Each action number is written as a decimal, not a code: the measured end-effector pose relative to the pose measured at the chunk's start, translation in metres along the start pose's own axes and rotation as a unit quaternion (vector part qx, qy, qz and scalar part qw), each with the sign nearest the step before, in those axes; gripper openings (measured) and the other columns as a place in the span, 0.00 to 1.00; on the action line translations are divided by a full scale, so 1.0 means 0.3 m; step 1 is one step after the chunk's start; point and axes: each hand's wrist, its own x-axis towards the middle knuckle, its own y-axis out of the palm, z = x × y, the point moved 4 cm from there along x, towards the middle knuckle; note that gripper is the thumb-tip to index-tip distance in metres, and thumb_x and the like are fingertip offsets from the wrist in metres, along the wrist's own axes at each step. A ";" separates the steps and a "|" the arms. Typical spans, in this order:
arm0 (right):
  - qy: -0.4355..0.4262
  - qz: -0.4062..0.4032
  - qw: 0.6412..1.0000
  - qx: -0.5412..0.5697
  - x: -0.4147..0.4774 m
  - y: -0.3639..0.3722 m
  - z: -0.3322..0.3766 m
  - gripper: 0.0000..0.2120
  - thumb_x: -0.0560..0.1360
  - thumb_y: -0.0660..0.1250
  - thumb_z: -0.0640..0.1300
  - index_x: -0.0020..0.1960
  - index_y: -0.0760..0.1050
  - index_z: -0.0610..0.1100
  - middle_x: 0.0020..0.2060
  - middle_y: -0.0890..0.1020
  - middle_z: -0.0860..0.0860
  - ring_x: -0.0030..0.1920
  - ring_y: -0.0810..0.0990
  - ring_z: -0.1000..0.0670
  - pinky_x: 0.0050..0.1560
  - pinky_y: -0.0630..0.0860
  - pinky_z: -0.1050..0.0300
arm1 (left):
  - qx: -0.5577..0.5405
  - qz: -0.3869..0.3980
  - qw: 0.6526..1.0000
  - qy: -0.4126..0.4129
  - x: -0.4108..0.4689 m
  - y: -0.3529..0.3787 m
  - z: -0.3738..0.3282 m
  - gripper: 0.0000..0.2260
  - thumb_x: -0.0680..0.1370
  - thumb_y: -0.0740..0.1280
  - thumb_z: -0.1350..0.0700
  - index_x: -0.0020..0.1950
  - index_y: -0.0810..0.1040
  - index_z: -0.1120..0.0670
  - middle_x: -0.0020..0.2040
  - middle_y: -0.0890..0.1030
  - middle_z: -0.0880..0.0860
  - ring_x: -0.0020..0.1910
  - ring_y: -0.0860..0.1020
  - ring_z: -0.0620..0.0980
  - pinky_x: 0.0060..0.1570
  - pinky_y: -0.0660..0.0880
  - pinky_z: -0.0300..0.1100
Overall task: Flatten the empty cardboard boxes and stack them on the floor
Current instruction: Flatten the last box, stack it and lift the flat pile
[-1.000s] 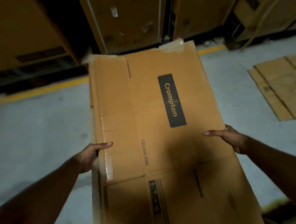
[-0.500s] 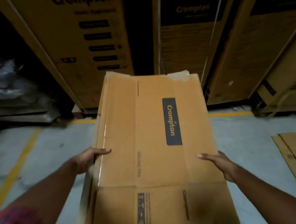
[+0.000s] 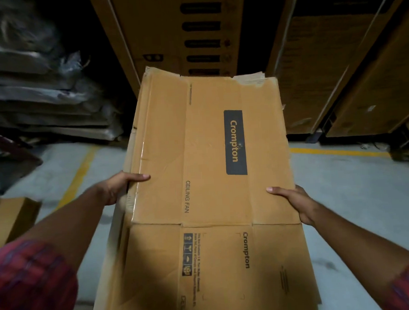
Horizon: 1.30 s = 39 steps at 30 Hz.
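You hold the flattened box (image 3: 212,178) in the air above the floor (image 3: 344,182). Your left hand (image 3: 119,187) grips its left edge and your right hand (image 3: 295,202) its right edge, thumbs on top. Open floor lies outside both sets of fingers. Tall cartons (image 3: 190,24) stand just past the torn far edge. The long axis runs away from you. Between your thumbs you can read "Crompton" and "CEILING FAN"; nearer you, "Crompton" again. A carton (image 3: 11,219) sits left of your left hand.
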 end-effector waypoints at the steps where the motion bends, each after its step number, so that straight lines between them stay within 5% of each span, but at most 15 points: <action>1: 0.000 0.001 1.000 -0.003 0.017 0.074 -0.002 0.28 0.68 0.84 0.47 0.66 0.80 0.44 0.53 0.89 0.45 0.55 0.88 0.42 0.61 0.83 0.41 | 0.002 -0.005 1.000 -0.004 0.013 -0.075 0.004 0.16 0.76 0.74 0.58 0.61 0.83 0.64 0.53 0.87 0.62 0.42 0.88 0.56 0.40 0.85 0.46; 4: 0.004 -0.002 1.000 0.001 0.073 0.279 -0.014 0.31 0.67 0.85 0.47 0.67 0.80 0.43 0.53 0.89 0.45 0.54 0.88 0.42 0.59 0.84 0.41 | 0.006 -0.008 1.000 -0.015 0.049 -0.282 0.006 0.20 0.73 0.77 0.56 0.61 0.84 0.65 0.49 0.88 0.61 0.42 0.88 0.56 0.40 0.85 0.46; 9: 0.016 0.005 1.000 0.006 0.173 0.575 -0.032 0.35 0.64 0.86 0.49 0.67 0.79 0.44 0.53 0.89 0.46 0.55 0.88 0.41 0.61 0.83 0.40 | 0.010 0.029 0.999 -0.029 0.140 -0.566 -0.002 0.34 0.44 0.90 0.48 0.46 0.90 0.61 0.47 0.88 0.61 0.41 0.88 0.55 0.45 0.84 0.47; 13: 0.034 -0.007 0.999 0.009 0.293 0.745 -0.086 0.33 0.65 0.85 0.48 0.67 0.79 0.45 0.52 0.89 0.45 0.54 0.88 0.40 0.56 0.85 0.41 | 0.022 0.015 0.999 -0.020 0.302 -0.745 0.017 0.43 0.46 0.90 0.45 0.56 0.87 0.61 0.56 0.87 0.60 0.53 0.86 0.56 0.68 0.75 0.53; 17: 0.057 -0.027 0.998 0.004 0.494 0.849 -0.172 0.36 0.62 0.86 0.50 0.67 0.79 0.44 0.52 0.89 0.45 0.53 0.88 0.39 0.53 0.85 0.42 | 0.026 0.005 1.000 -0.017 0.523 -0.833 0.089 0.48 0.42 0.90 0.45 0.57 0.85 0.65 0.52 0.88 0.63 0.47 0.88 0.58 0.50 0.84 0.48; 20: 0.074 -0.031 0.997 -0.006 0.689 0.917 -0.274 0.35 0.60 0.86 0.50 0.65 0.81 0.44 0.51 0.89 0.45 0.51 0.89 0.40 0.55 0.85 0.43 | 0.021 -0.012 0.999 -0.023 0.754 -0.899 0.215 0.50 0.45 0.89 0.45 0.62 0.83 0.66 0.56 0.87 0.63 0.57 0.85 0.62 0.66 0.78 0.55; 24: 0.073 -0.043 0.996 -0.018 0.984 1.003 -0.498 0.30 0.64 0.85 0.45 0.64 0.82 0.44 0.50 0.90 0.46 0.52 0.88 0.41 0.61 0.83 0.41 | 0.029 -0.032 0.999 -0.031 1.102 -0.977 0.464 0.43 0.53 0.88 0.49 0.63 0.82 0.67 0.59 0.86 0.65 0.60 0.84 0.64 0.68 0.76 0.55; 28: 0.067 -0.038 0.997 -0.032 1.296 1.075 -0.799 0.36 0.55 0.89 0.49 0.61 0.83 0.46 0.51 0.90 0.48 0.54 0.88 0.42 0.64 0.81 0.40 | 0.046 -0.028 0.998 -0.009 1.463 -1.043 0.735 0.40 0.59 0.85 0.47 0.66 0.81 0.63 0.62 0.85 0.60 0.64 0.83 0.59 0.74 0.70 0.56; 32: 0.075 -0.036 0.996 -0.033 1.545 1.115 -1.080 0.36 0.54 0.88 0.51 0.61 0.83 0.46 0.51 0.90 0.48 0.53 0.88 0.43 0.64 0.81 0.39 | 0.060 -0.006 0.998 -0.016 1.740 -1.037 0.982 0.40 0.64 0.84 0.44 0.71 0.77 0.59 0.72 0.77 0.52 0.77 0.69 0.52 0.79 0.56 0.50; 35: 0.080 -0.033 0.996 -0.036 1.682 1.127 -1.256 0.42 0.51 0.89 0.55 0.63 0.82 0.45 0.51 0.89 0.48 0.53 0.88 0.43 0.63 0.81 0.38 | 0.053 -0.029 0.998 -0.016 1.900 -1.033 1.136 0.30 0.73 0.79 0.50 0.71 0.78 0.61 0.72 0.78 0.58 0.75 0.73 0.58 0.78 0.63 0.54; 37: 0.070 -0.031 0.997 -0.031 1.754 1.115 -1.318 0.44 0.51 0.88 0.55 0.65 0.81 0.46 0.53 0.89 0.47 0.54 0.88 0.43 0.64 0.81 0.39 | 0.042 -0.052 0.998 -0.002 1.973 -1.022 1.212 0.17 0.75 0.76 0.56 0.61 0.84 0.61 0.61 0.85 0.62 0.61 0.84 0.62 0.62 0.81 0.52; 39: 0.064 -0.003 0.997 -0.033 1.807 1.109 -1.341 0.48 0.50 0.88 0.58 0.68 0.80 0.46 0.55 0.89 0.46 0.55 0.88 0.42 0.64 0.81 0.39 | 0.034 -0.064 0.997 0.019 2.012 -1.020 1.241 0.08 0.73 0.77 0.54 0.47 0.89 0.58 0.50 0.88 0.59 0.46 0.88 0.55 0.42 0.84 0.41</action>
